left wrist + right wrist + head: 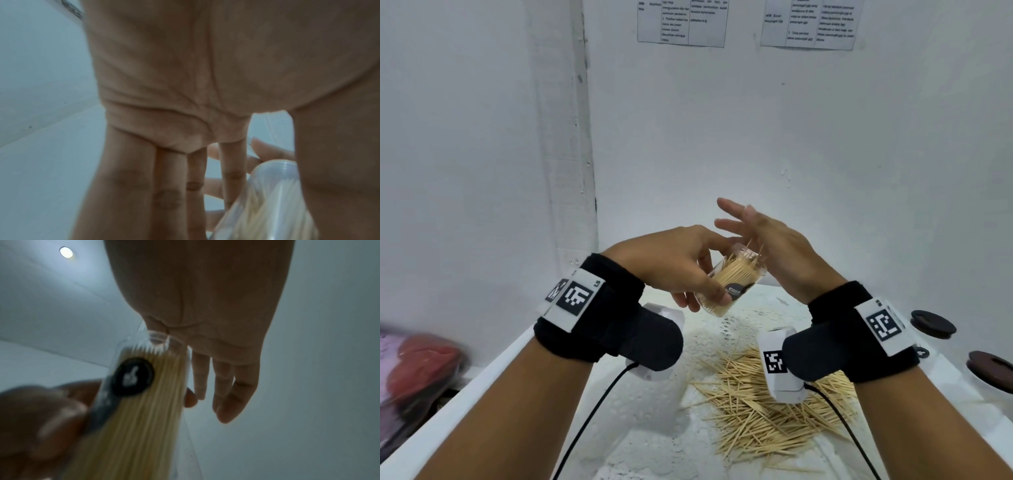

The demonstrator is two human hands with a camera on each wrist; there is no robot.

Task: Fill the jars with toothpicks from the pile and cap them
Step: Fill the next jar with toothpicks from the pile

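Note:
A clear plastic jar (732, 281) with a round black label is packed with toothpicks and tilted, mouth up and to the right. My left hand (688, 270) grips it around the body, above the table. My right hand (756, 233) is held flat with straight fingers, its palm against the jar's open mouth where toothpick tips stick out. In the right wrist view the jar (144, 386) and its black label are close up, the palm (216, 321) at the rim. In the left wrist view the jar (273, 194) shows between my fingers. A loose toothpick pile (767, 411) lies on the table below.
Two dark round caps (932, 323) (991, 370) sit at the right on the white table (647, 428). A red and pink bundle (417, 370) lies off the table's left edge. White walls stand close behind and to the left.

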